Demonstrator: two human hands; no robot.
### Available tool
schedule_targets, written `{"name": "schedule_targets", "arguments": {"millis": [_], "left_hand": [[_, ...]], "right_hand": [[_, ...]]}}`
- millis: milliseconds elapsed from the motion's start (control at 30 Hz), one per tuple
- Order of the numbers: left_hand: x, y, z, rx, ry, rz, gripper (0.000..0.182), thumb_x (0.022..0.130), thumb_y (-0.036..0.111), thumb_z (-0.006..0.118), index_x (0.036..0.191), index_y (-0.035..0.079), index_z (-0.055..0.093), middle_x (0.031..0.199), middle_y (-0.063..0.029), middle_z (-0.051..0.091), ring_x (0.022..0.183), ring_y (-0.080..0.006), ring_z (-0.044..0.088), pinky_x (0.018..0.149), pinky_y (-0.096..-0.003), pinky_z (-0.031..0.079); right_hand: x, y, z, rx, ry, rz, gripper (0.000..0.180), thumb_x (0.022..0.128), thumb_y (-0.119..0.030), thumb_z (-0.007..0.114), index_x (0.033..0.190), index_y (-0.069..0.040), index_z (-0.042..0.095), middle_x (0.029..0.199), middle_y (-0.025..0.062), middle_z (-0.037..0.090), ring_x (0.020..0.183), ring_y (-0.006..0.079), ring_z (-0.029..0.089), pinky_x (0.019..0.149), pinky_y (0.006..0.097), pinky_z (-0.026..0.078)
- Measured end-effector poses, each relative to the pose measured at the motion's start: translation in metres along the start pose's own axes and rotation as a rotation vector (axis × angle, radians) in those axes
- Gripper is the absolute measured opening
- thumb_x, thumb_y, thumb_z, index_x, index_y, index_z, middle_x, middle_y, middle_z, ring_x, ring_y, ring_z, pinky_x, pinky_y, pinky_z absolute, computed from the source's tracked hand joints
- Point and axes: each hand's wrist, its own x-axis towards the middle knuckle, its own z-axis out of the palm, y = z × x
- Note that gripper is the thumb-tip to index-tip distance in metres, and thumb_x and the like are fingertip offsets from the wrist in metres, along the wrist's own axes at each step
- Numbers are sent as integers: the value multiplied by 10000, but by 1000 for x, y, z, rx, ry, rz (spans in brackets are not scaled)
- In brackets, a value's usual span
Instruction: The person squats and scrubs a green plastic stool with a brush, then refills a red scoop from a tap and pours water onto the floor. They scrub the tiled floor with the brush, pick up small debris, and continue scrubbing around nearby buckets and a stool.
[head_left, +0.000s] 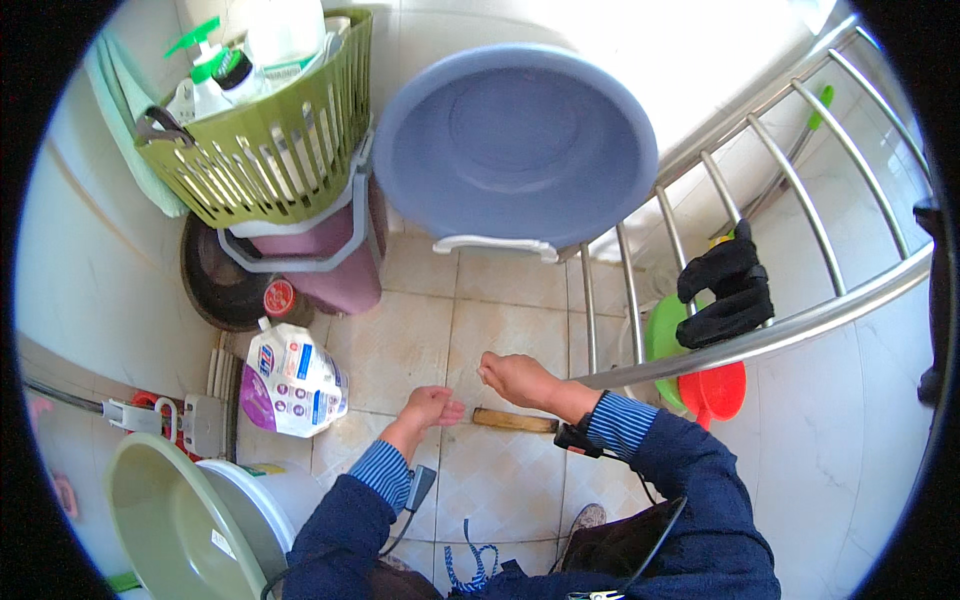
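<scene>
My left hand (431, 409) is held out over the tiled floor (390, 337), its fingers extended and nothing visible in it. Just to its right and a little higher in the view, my right hand (521, 382) is curled into a loose fist; no object shows in it. The two hands do not touch. Below my right hand in the view lies a short wooden stick or handle (517, 420), its right end dark and near my sleeve. A white and purple refill pouch (292, 382) stands to the left of my left hand.
A blue plastic basin (517, 142) leans on its side ahead. An olive basket (247, 165) of bottles sits on a mauve bucket (337, 281). On the right, a steel rack (772, 322) carries black gloves (727, 289). A green basin (172, 517) and a red scoop (716, 390) flank me.
</scene>
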Motion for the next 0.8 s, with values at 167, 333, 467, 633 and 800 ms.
{"name": "schedule_targets", "arguments": {"millis": [167, 333, 467, 633, 800], "left_hand": [[4, -19, 1, 33, 33, 0, 250, 995, 140, 430, 1153, -30, 522, 994, -210, 683, 815, -277, 698, 692, -377, 590], [21, -45, -22, 104, 115, 20, 242, 984, 154, 443, 1127, -9, 551, 899, -189, 690, 713, -270, 694, 598, -366, 584], [33, -67, -42, 246, 176, -25, 248, 962, 144, 431, 1101, 1, 579, 874, -185, 691, 665, -251, 682, 560, -359, 573], [36, -81, -48, 378, 165, -25, 231, 950, 148, 436, 1033, 11, 603, 825, -166, 690, 625, -224, 666, 534, -352, 563], [40, -83, -41, 432, 103, 17, 170, 918, 144, 509, 939, 10, 611, 821, -137, 691, 624, -219, 665, 523, -345, 557]], "right_hand": [[-10, -35, -69, 41, 84, -139, 209, 978, -262, 484, 941, -68, 554, 706, 132, 621, 636, 311, 619, 584, 423, 476], [-18, -90, -141, 207, 270, -265, 125, 927, -132, 556, 988, -75, 648, 752, 108, 623, 651, 262, 629, 621, 369, 509], [-22, -124, -194, 146, 401, -399, 182, 888, -27, 563, 1025, -87, 666, 786, 58, 630, 650, 191, 644, 614, 323, 531], [-7, -143, -262, -191, 618, -621, 215, 803, -10, 625, 984, -119, 667, 795, 41, 631, 650, 175, 647, 571, 286, 537], [49, -183, -412, -736, 1003, -532, 243, 931, -43, 488, 1115, -133, 619, 963, 64, 654, 750, 199, 677, 595, 292, 547]]}}
